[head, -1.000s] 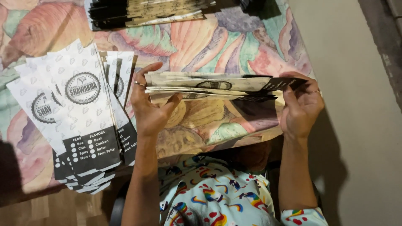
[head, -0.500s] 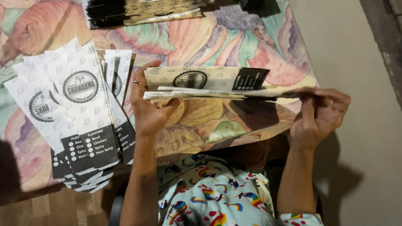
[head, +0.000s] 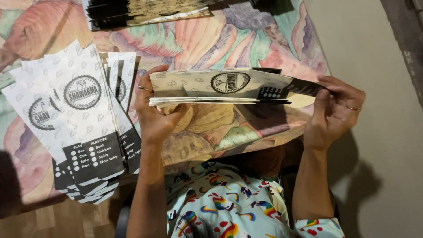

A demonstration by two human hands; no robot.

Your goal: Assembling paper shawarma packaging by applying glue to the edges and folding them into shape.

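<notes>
My left hand (head: 155, 115) grips the left end of a flat stack of white paper bags (head: 207, 100) held edge-on above the table. My right hand (head: 333, 113) pinches the black end of the top paper bag (head: 229, 83) and lifts it off the stack, so its round black logo shows. Both wrists rest at the table's near edge, over my rainbow-patterned clothing.
A fanned pile of the same paper bags (head: 77, 119) lies at the left on the leaf-patterned tablecloth (head: 246, 39). Another stack of bags (head: 145, 11) lies at the far edge. Grey floor (head: 379, 66) runs along the right; wood floor shows at bottom left.
The top bag has peeled up from the stack and now faces me. My right hand moved outward to the right with its black end. The left hand stayed put.
</notes>
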